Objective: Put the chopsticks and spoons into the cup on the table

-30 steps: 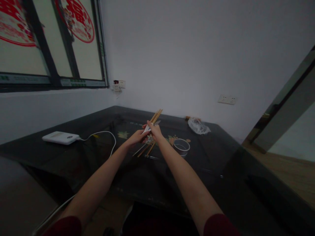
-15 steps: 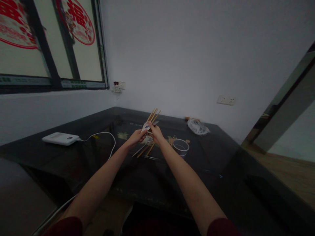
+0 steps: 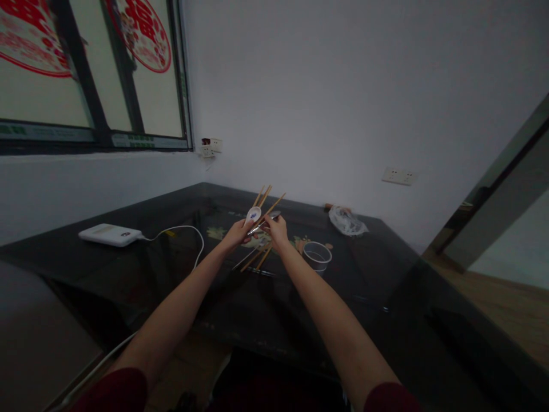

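My left hand (image 3: 238, 234) is closed on a white ceramic spoon (image 3: 254, 214) with a blue mark in its bowl. Close beside it, my right hand (image 3: 275, 229) pinches a shiny metal spoon (image 3: 257, 228), its bowl end up near the fingers. Several wooden chopsticks (image 3: 266, 196) fan out beyond the hands, and their other ends show below, towards me. Whether a hand grips these chopsticks or they rest on the table is partly hidden. Thin metal utensils (image 3: 262, 272) lie under the hands on the dark table.
A clear round container (image 3: 317, 255) stands right of my right hand. A crumpled plastic bag (image 3: 346, 221) lies near the wall. On the left, a white device (image 3: 110, 234) has a white cable (image 3: 189, 228) trailing over the table (image 3: 364, 280).
The metal spoon now shows between my hands, and the white spoon's bowl has turned more into view. The chopstick tips have spread wider apart. The camera view has shifted slightly.
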`<state>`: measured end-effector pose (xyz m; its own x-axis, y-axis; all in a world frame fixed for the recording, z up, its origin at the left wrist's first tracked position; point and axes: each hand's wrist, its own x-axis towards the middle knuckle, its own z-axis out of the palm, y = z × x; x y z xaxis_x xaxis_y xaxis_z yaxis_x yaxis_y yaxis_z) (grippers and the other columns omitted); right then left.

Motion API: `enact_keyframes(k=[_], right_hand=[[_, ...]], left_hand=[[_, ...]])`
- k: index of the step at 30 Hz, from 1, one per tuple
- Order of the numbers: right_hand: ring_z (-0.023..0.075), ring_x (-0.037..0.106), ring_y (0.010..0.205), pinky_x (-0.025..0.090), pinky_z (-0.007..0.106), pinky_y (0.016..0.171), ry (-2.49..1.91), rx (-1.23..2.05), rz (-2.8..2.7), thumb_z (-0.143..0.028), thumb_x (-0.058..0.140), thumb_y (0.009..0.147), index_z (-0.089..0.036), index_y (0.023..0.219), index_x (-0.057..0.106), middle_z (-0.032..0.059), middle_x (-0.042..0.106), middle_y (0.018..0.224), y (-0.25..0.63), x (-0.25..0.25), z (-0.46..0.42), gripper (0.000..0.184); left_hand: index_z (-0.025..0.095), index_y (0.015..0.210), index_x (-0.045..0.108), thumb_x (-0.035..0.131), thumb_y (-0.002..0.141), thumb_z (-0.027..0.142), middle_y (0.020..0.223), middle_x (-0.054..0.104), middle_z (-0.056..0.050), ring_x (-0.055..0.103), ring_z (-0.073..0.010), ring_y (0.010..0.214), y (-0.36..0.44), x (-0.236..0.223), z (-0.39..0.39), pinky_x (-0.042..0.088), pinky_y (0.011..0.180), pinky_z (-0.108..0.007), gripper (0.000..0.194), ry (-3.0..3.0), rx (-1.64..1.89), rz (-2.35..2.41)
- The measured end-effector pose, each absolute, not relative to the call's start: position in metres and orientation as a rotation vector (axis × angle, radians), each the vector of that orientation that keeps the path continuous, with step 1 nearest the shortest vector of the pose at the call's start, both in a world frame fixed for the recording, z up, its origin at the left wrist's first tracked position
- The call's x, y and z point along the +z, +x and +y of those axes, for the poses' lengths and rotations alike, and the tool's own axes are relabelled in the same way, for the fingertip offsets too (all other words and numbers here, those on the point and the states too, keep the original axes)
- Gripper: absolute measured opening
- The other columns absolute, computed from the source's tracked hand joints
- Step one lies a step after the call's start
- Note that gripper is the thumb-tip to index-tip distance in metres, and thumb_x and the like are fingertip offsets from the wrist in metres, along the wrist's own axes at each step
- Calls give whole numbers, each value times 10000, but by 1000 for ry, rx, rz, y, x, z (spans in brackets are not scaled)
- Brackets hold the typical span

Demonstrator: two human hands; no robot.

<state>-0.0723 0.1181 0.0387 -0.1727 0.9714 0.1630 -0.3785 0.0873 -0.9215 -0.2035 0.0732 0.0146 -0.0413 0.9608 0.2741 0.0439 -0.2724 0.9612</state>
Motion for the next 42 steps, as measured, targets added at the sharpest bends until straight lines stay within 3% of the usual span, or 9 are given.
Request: enact_keyframes(k=[8,12,20,26,31,37,42], right_hand=[[133,599,647,543,273,611,-728,1319,-1034,-276,643,681,-195,840,498,-4,620,760,-79,38,114,231],[111,574,613,532,241,562,-731,1317,-1030,-264,636,683,-179,803,505,-13,609,742,-78,37,113,197],[122,604,715,533,217,555,-787,1413,-1164,-257,560,779,-187,836,547,9,609,881,-77,33,114,92],[108,608,705,527,210,538,-859,1455,-1223,-254,518,838,-192,949,566,42,596,1034,-77,30,115,135],[98,614,690,530,228,560,-923,1486,-1355,-266,489,871,-184,953,572,60,590,1072,-75,25,111,143],[99,593,638,487,191,525,-960,1413,-1644,-215,548,824,-163,851,623,28,639,826,-64,8,92,95],[135,604,690,486,230,609,-766,1277,-2010,-185,556,799,-162,821,661,18,648,747,-32,-5,54,109]], left_hand=[[140,1037,501,486,863,471,662,627,-24,448,-49,366,-207,6,80,271,362,-146,374,1413,1424,1222],[128,984,513,476,879,415,626,597,-6,421,-41,349,-207,4,82,268,351,-147,307,1417,1440,1256],[124,794,538,552,825,444,568,515,31,360,-18,346,-204,19,70,232,348,-155,321,1433,1421,1317],[139,686,498,630,760,426,479,397,73,312,-24,355,-210,23,68,217,367,-172,324,1392,1432,1406],[138,666,518,600,770,408,466,419,60,350,-45,367,-221,14,75,248,385,-179,302,1417,1314,1599],[97,741,620,575,782,360,483,515,17,476,-103,433,-227,-5,89,338,443,-200,270,1516,1117,1934],[65,908,665,614,758,287,722,676,-84,626,-187,685,-222,-18,98,421,574,-217,273,1593,1041,2056]])
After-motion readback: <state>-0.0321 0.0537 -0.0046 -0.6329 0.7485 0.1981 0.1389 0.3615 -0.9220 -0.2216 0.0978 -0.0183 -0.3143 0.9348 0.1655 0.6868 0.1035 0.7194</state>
